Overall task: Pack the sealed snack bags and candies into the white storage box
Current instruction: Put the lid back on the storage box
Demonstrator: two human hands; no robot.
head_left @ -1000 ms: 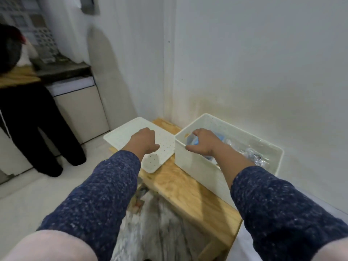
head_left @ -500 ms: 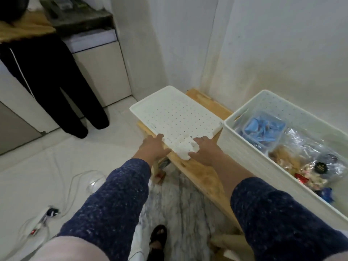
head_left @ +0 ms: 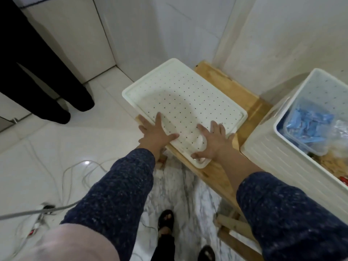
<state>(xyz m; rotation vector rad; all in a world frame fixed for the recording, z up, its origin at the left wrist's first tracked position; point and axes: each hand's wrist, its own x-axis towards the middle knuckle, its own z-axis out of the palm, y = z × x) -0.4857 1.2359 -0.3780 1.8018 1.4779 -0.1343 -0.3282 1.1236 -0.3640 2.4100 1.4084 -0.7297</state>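
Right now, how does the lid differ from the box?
The lid is a flat panel lying on the wooden bench; the white storage box is a deep bin standing upright. The left hand and right hand both lie spread on the lid; neither touches the box. The lid is bare; the box holds a tub of blue candies and clear bags. Both are white plastic, perforated with small holes.
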